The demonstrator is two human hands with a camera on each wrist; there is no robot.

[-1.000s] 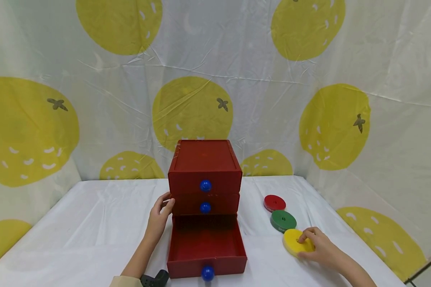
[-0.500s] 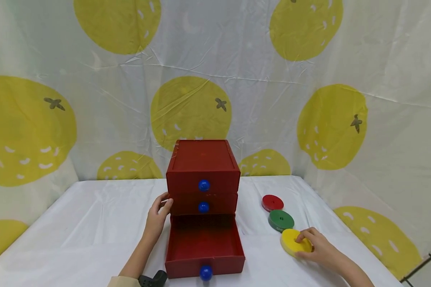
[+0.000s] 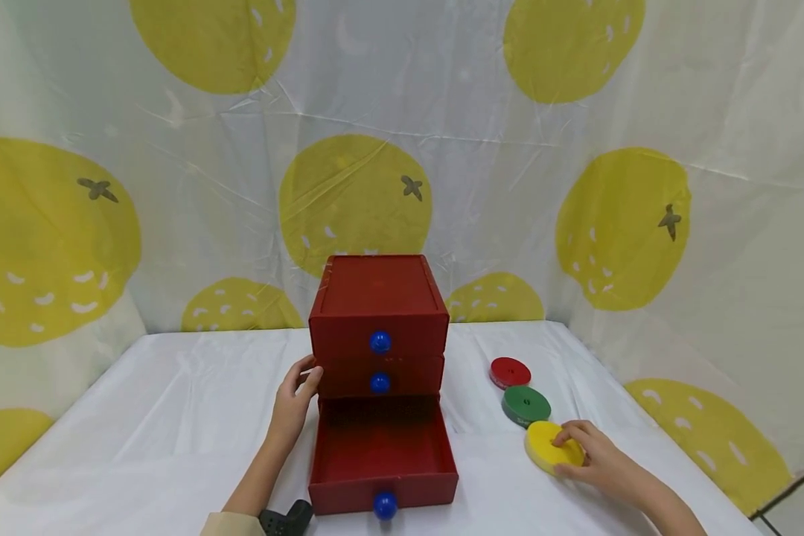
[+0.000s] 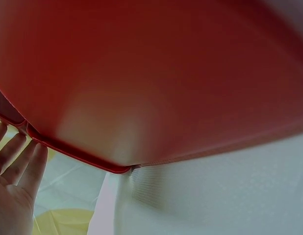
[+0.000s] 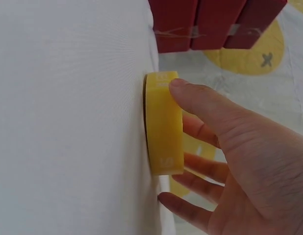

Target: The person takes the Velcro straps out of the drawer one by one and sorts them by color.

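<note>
A dark red drawer unit (image 3: 378,286) with blue knobs stands in the middle of the head view. Its bottom drawer (image 3: 383,487) is pulled out, and no object shows inside. My left hand (image 3: 291,406) rests against the unit's left side near the middle drawer, fingers loosely extended; in the left wrist view the fingertips touch the red edge. On the right, my right hand (image 3: 599,461) pinches a yellow disc (image 3: 543,444), thumb on its rim and fingers over its top. Pale markings show on the disc's rim (image 5: 164,127) in the right wrist view.
A green disc (image 3: 525,404) and a red disc (image 3: 510,371) lie behind the yellow one in a slanting row, each with a small centre hole. White cloth (image 3: 141,439) covers the table. A curtain with yellow fruit (image 3: 355,201) hangs behind.
The head view has shifted slightly. The right thumb and fingers sit a little differently on the yellow disc; the left hand stays against the drawer unit.
</note>
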